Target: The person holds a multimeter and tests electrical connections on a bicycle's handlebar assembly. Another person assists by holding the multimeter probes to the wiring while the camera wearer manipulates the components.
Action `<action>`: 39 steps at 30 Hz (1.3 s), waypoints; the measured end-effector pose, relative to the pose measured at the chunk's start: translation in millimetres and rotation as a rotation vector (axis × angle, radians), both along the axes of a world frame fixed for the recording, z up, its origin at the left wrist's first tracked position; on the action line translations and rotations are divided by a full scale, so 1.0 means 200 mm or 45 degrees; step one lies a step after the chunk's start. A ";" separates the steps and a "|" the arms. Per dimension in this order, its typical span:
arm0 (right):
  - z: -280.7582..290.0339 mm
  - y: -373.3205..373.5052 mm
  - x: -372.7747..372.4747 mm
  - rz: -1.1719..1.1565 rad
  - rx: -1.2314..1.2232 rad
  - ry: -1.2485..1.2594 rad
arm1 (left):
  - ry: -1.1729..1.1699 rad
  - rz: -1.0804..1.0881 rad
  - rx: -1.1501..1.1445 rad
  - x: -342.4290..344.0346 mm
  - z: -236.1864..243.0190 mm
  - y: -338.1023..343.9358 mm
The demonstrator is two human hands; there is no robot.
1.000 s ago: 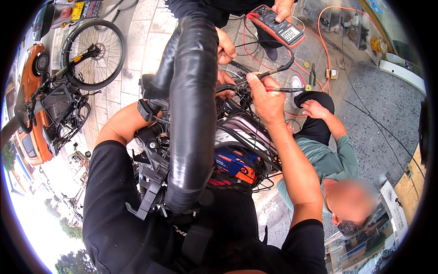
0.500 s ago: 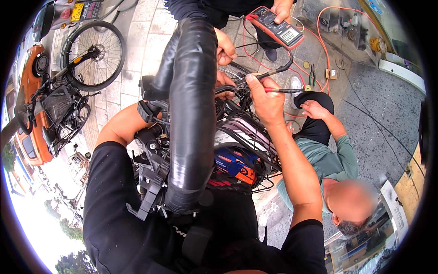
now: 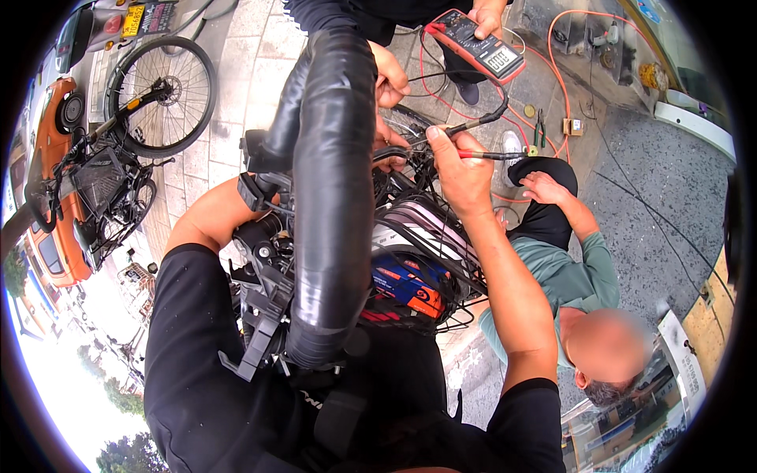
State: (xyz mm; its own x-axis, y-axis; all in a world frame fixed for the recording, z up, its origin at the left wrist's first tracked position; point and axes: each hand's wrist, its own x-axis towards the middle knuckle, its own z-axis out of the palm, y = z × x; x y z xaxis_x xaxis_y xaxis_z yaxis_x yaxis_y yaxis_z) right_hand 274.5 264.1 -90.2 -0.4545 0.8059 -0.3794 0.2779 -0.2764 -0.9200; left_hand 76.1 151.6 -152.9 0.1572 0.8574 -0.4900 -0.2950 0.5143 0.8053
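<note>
My right hand point(image 3: 461, 173) is closed on two multimeter probes, a red probe point(image 3: 485, 155) and a black probe point(image 3: 477, 122), with their tips pointing left into the bundle of wires. A thick black tube across the middle hides much of my left hand point(image 3: 388, 143); its visible fingers are closed beside the probe tips, on something too small and dark to name. Just above it is a co-worker's hand point(image 3: 390, 79) near a thin black wire. The co-worker's other hand point(image 3: 489, 20) holds a red and black multimeter point(image 3: 477, 47) with its display lit.
Beneath my hands, a bicycle-like frame carries coiled black cables point(image 3: 422, 225) and a blue-orange package point(image 3: 410, 284). A person in a green shirt point(image 3: 564, 268) is close on the right. Orange hose point(image 3: 554, 63) and pliers point(image 3: 540, 130) lie on the ground. Another bicycle point(image 3: 162, 94) stands left.
My two hands and the probes look almost unmoved. The co-worker's hand above the wires has shifted very slightly, and the digits on the meter's display look a little different.
</note>
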 end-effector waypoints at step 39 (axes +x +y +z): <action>-0.01 -0.02 -0.01 0.028 0.062 0.038 | -0.004 -0.031 -0.022 -0.01 0.01 0.02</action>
